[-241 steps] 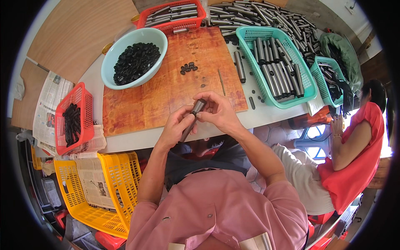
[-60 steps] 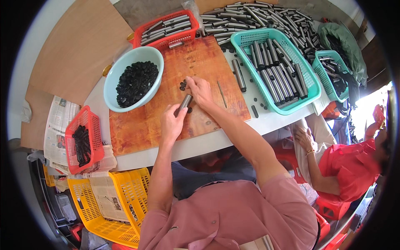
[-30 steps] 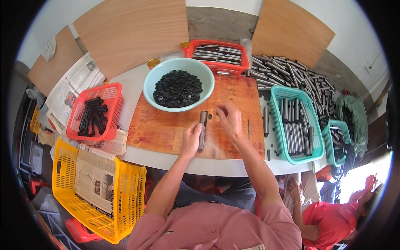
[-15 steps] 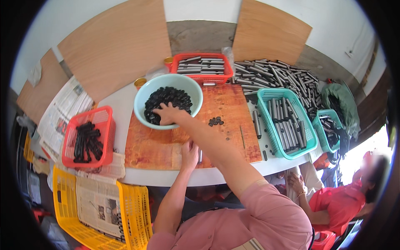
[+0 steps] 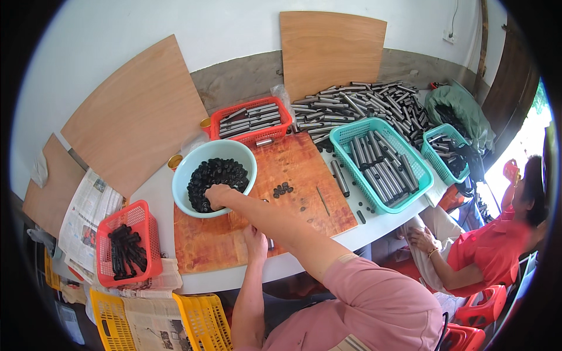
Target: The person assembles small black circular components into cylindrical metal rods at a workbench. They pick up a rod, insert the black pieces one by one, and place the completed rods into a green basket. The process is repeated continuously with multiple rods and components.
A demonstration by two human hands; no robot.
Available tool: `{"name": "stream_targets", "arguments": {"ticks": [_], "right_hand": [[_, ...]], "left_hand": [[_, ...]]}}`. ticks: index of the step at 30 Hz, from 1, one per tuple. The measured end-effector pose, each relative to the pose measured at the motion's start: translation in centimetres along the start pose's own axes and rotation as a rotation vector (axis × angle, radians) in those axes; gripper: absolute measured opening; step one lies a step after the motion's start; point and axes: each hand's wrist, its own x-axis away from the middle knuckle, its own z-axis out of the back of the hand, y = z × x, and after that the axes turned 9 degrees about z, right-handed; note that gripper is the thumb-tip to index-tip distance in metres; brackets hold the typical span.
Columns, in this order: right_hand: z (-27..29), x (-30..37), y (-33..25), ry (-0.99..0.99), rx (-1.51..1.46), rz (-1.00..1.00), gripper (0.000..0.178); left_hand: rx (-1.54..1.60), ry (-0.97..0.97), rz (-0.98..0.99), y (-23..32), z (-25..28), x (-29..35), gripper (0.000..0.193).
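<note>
My right hand reaches into a pale blue bowl full of small black caps. Its fingers are drawn together and pushed down among the caps, so their tips are hidden. My left hand is closed at the near part of the reddish-brown board, below my right forearm. What it holds, if anything, cannot be made out. Close beside it is a short silver piece, partly covered by my right forearm. Several loose black caps lie on the board, right of the bowl.
Silver-and-black tubes fill a red basket and a teal basket, with a large pile behind. Black parts sit in another red basket. A thin stick lies on the board. A person in red sits at the right.
My view has shifted, so the table appears lower and to the left. My right hand's spread fingers have drawn together and sunk into the caps. The left hand stays closed near the board's edge.
</note>
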Motion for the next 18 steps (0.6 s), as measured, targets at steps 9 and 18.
{"name": "stream_targets", "arguments": {"ticks": [9, 18], "right_hand": [[0.8, -2.0, 3.4, 0.171, -0.21, 0.062, 0.024], [6.6, 3.3, 4.3, 0.277, -0.691, 0.02, 0.02]], "left_hand": [[-0.08, -0.021, -0.075, 0.6, -0.9, -0.3, 0.026], [0.004, -0.05, 0.043, 1.2, -1.2, 0.1, 0.031]]}}
